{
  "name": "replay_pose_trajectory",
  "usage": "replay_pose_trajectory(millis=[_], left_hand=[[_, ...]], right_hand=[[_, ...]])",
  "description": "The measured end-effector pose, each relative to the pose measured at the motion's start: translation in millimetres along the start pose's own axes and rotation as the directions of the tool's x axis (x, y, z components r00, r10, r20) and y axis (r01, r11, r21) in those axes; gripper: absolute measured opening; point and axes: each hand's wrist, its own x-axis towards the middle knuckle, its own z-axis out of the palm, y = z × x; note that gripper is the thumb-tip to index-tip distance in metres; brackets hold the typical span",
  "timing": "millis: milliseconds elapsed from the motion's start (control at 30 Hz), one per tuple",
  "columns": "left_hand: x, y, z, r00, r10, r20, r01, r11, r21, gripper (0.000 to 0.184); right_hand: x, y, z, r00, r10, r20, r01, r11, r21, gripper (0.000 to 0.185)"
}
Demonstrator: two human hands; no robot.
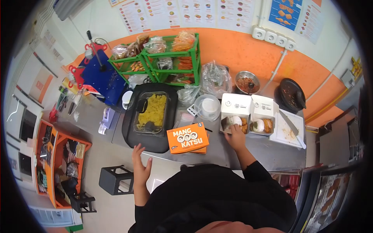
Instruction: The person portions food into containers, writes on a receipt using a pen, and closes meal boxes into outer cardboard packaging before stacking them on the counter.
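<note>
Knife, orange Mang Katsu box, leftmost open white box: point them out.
Knife (288, 122), head view, on the blade.
Orange Mang Katsu box (187, 138), head view, printed top.
Leftmost open white box (236, 103), head view, raised lid.

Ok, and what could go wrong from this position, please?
The right hand is at the front of the left open meal box; a careless push might disturb the food or tip the box.
The knife lies uncovered on the white cutting board, beside the right open meal box, so reaching across could mean a cut.
The top orange MANG KATSU box sits near the counter's front edge and might be knocked off.
</note>
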Motion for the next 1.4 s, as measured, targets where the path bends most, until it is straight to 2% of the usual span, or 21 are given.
replay_pose_trajectory(millis=[233, 300, 333, 400, 433, 467, 533, 567, 633, 767, 833, 867, 967, 1033, 1067, 1133, 1167, 1233, 1300, 1367, 1400], left_hand=[[8, 1, 27, 0.993, -0.01, -0.115, -0.008, 0.988, -0.154, 0.037], [19, 16, 37, 0.951, 0.215, -0.224, -0.259, 0.947, -0.191, 0.027], [21, 28, 41, 0.951, 0.218, -0.221, -0.262, 0.945, -0.196, 0.027], [20, 62, 48, 0.869, 0.475, -0.141, -0.49, 0.786, -0.377, 0.021], [21, 84, 52, 0.859, 0.51, -0.043, -0.471, 0.754, -0.457, 0.022], [22, 99, 57, 0.826, 0.551, 0.118, -0.399, 0.721, -0.567, 0.024], [24, 119, 84, 0.723, 0.532, 0.441, 0.013, 0.628, -0.778, 0.026], [19, 123, 104, 0.726, 0.528, 0.441, 0.016, 0.627, -0.779, 0.026], [8, 123, 153, 0.549, 0.446, 0.707, 0.398, 0.605, -0.69, 0.038], [-16, 134, 228, 0.624, 0.198, 0.756, 0.521, 0.615, -0.591, 0.056], [-9, 137, 262, 0.677, 0.049, 0.734, 0.568, 0.599, -0.564, 0.07], [-3, 144, 275, 0.703, -0.005, 0.711, 0.595, 0.552, -0.584, 0.071], [19, 165, 299, 0.764, -0.103, 0.637, 0.64, 0.246, -0.728, 0.074], [30, 168, 304, 0.779, -0.151, 0.609, 0.626, 0.121, -0.771, 0.077], [33, 165, 306, 0.774, -0.184, 0.607, 0.627, 0.087, -0.774, 0.078], [29, 158, 303, 0.771, -0.171, 0.613, 0.633, 0.109, -0.766, 0.077], [26, 153, 301, 0.768, -0.152, 0.622, 0.639, 0.126, -0.759, 0.077], [9, 137, 309, 0.776, -0.108, 0.622, 0.63, 0.196, -0.751, 0.069], [-12, 130, 318, 0.862, -0.033, 0.506, 0.349, 0.762, -0.545, 0.06], [-27, 130, 314, 0.875, -0.047, 0.481, 0.278, 0.862, -0.423, 0.051], [-32, 127, 319, 0.843, -0.069, 0.533, 0.411, 0.721, -0.558, 0.051]], right_hand=[[-45, 47, -19, 0.999, -0.039, -0.035, 0.036, 0.996, -0.08, 0.017], [-52, 41, -26, 0.997, -0.053, -0.055, 0.05, 0.997, -0.059, 0.012], [-60, 39, -29, 0.998, -0.063, -0.021, 0.061, 0.997, -0.047, 0.011], [-78, 34, -40, 0.997, -0.071, 0.018, 0.071, 0.997, -0.033, 0.01], [-88, 32, -47, 0.998, -0.068, 0.019, 0.068, 0.997, -0.039, 0.01], [-99, 32, -55, 0.998, -0.055, 0.039, 0.056, 0.998, -0.027, 0.01], [-118, 34, -71, 0.99, -0.018, 0.139, 0.022, 0.999, -0.031, 0.009], [-127, 37, -80, 0.989, -0.019, 0.144, 0.024, 0.999, -0.032, 0.009], [-141, 42, -96, 0.972, -0.044, 0.23, 0.044, 0.999, 0.007, 0.009], [-144, 55, -122, 0.99, -0.09, 0.111, 0.057, 0.962, 0.266, 0.022], [-146, 79, -117, 0.954, 0.299, 0.019, -0.288, 0.897, 0.335, 0.038], [-139, 96, -112, 0.935, 0.354, 0.027, -0.338, 0.864, 0.374, 0.055], [-109, 122, -103, 0.916, 0.399, 0.045, -0.368, 0.787, 0.495, 0.06], [-92, 130, -98, 0.89, 0.412, 0.196, -0.351, 0.344, 0.871, 0.061], [-89, 133, -102, 0.89, 0.41, 0.2, -0.352, 0.338, 0.873, 0.061], [-87, 142, -116, 0.773, 0.365, 0.519, -0.469, -0.223, 0.855, 0.057], [-92, 155, -114, 0.774, 0.361, 0.52, -0.468, -0.227, 0.854, 0.057], [-110, 171, -107, 0.774, 0.228, 0.591, -0.632, 0.221, 0.743, 0.054], [-131, 174, -99, 0.778, 0.162, 0.608, -0.57, 0.59, 0.572, 0.053], [-141, 155, -103, 0.855, 0.125, 0.503, -0.481, 0.553, 0.68, 0.057], [-142, 142, -113, 0.823, 0.067, 0.565, -0.566, 0.197, 0.801, 0.059]])
